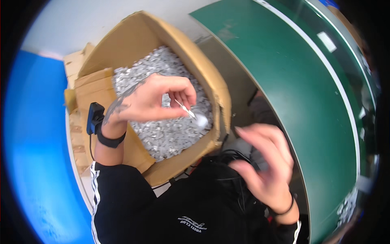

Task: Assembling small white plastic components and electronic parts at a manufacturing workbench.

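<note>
Above a large cardboard box [211,79], my left hand [158,97] is closed, pinching a small white piece [187,112] between thumb and fingers. The piece is thin and pale, and its exact kind is too small to tell. A blurred whitish spot [200,121] shows just past its lower end. The box holds a mass of small grey-white pieces [158,138], several of them glinting. My right hand [266,164] hangs to the right of the box's near corner, blurred by motion. Its thumb and fingers are curved and apart, with nothing between them.
A green table [300,97] with a white line curves along the right side. Small grey pieces [347,209] lie at its near right. A blue surface [38,142] stands at the left, beside pale wood [77,140]. A box flap [97,95] folds inward under my left forearm.
</note>
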Demonstrator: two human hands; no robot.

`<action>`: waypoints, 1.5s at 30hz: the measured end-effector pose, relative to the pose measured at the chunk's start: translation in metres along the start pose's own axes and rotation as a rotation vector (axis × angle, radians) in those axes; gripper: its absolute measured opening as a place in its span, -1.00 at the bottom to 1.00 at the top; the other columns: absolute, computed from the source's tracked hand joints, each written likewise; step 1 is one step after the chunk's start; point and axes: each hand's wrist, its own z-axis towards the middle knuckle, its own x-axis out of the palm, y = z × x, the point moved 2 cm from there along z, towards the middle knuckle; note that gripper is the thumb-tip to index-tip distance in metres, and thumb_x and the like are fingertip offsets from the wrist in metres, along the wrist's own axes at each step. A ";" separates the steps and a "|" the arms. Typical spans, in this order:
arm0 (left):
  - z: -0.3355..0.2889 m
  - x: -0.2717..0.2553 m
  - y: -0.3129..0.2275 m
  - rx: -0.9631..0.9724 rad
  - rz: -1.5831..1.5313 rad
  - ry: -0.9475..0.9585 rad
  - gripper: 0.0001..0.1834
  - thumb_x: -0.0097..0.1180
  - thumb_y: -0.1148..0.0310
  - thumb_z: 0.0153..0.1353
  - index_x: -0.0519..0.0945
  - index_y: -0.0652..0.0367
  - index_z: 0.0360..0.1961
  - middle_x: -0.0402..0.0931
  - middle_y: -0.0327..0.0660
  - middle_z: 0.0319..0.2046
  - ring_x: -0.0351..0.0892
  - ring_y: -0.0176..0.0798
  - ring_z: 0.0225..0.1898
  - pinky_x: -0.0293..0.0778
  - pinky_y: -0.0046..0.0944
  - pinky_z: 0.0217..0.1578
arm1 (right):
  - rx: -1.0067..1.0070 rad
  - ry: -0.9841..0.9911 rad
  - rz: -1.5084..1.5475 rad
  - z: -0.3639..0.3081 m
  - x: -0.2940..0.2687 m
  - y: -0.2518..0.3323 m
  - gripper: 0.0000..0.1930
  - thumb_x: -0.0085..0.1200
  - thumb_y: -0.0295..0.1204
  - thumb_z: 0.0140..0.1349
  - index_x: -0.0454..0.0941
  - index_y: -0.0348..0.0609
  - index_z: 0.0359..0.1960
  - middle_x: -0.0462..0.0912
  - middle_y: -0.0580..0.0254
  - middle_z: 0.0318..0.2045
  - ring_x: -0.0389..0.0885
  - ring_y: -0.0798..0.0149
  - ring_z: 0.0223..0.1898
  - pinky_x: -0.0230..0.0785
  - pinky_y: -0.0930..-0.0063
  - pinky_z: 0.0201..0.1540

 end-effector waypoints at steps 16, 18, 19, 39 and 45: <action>0.070 0.103 -0.058 0.234 -0.538 0.010 -0.37 0.49 0.51 -0.17 0.48 0.26 -0.01 0.45 -0.12 -0.09 0.52 -0.35 -0.17 0.50 -0.41 -0.29 | 0.337 -0.403 0.699 -0.051 -0.019 -0.031 -0.85 0.14 -0.70 0.09 0.54 -0.30 -0.28 0.57 0.11 -0.21 0.53 0.36 -0.20 0.39 0.47 -0.13; 0.071 0.122 -0.051 0.260 -0.513 -0.009 -0.41 0.45 0.56 -0.15 0.50 0.28 -0.02 0.48 -0.14 -0.11 0.56 -0.31 -0.11 0.56 -0.35 -0.19 | 0.323 -0.453 0.736 -0.055 -0.018 -0.031 -0.86 0.12 -0.70 0.10 0.52 -0.30 -0.30 0.55 0.10 -0.20 0.52 0.36 -0.19 0.38 0.47 -0.12; 0.070 0.129 -0.049 0.281 -0.578 -0.046 -0.47 0.43 0.57 -0.13 0.53 0.29 -0.06 0.50 -0.14 -0.14 0.57 -0.31 -0.14 0.58 -0.35 -0.20 | 0.310 -0.505 0.776 -0.057 -0.019 -0.030 -0.87 0.11 -0.70 0.10 0.50 -0.30 -0.31 0.54 0.09 -0.19 0.51 0.36 -0.19 0.36 0.47 -0.11; 0.069 0.152 -0.069 0.412 -0.438 -0.017 -0.75 0.36 0.60 -0.05 0.65 0.31 -0.27 0.58 -0.15 -0.38 0.61 -0.37 -0.46 0.55 -0.44 -0.48 | 0.337 -0.522 0.519 -0.117 -0.050 -0.029 -0.91 0.13 -0.67 0.14 0.55 -0.39 -0.31 0.55 0.02 -0.31 0.59 0.35 -0.38 0.48 0.58 -0.33; 0.070 0.160 -0.066 0.517 -0.419 -0.130 -0.78 0.24 0.70 -0.06 0.66 0.28 -0.32 0.54 -0.20 -0.41 0.58 -0.35 -0.49 0.49 -0.41 -0.53 | 0.355 -0.550 0.479 -0.128 -0.045 -0.034 -0.90 0.13 -0.66 0.15 0.54 -0.37 -0.29 0.56 0.02 -0.32 0.59 0.32 -0.37 0.49 0.53 -0.30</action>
